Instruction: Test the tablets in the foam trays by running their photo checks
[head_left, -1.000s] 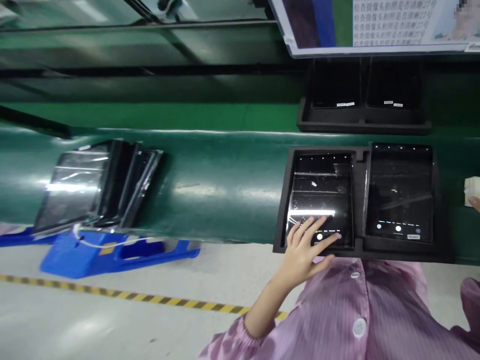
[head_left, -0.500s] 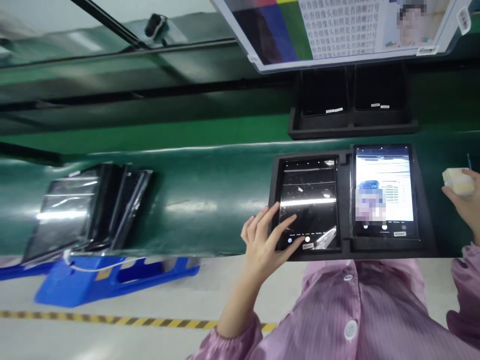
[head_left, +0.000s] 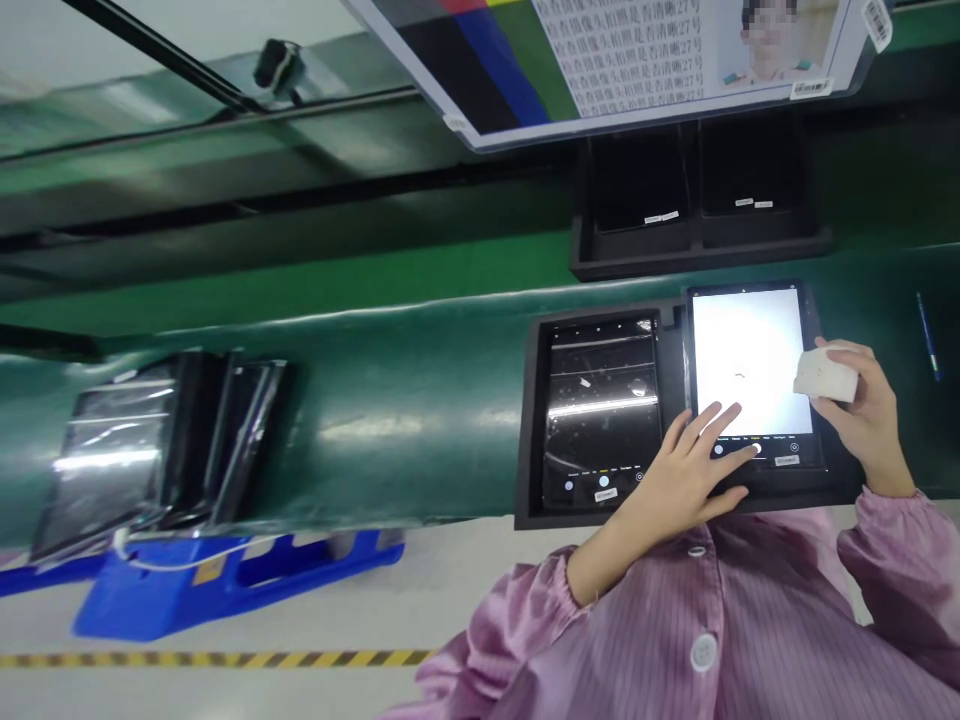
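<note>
A black foam tray point(head_left: 675, 505) on the green belt holds two tablets side by side. The left tablet point(head_left: 600, 400) shows a dark camera screen. The right tablet point(head_left: 746, 350) shows a bright white screen. My left hand point(head_left: 694, 470) lies over the bottom edge of the right tablet with fingers spread, one fingertip at the round button. My right hand point(head_left: 859, 420) is closed on a small white block point(head_left: 823, 375), held at the right tablet's right edge.
A second black tray point(head_left: 701, 245) with two dark tablets sits farther back on the belt. A printed test chart point(head_left: 637, 50) hangs above. Several dark tablets point(head_left: 157, 440) lean in a blue rack point(head_left: 217, 575) at left. A yellow-black floor stripe point(head_left: 225, 658) runs below.
My left hand moved from the left tablet across to the right tablet's bottom edge. My right hand brought the white block in to the right tablet, whose screen turned white.
</note>
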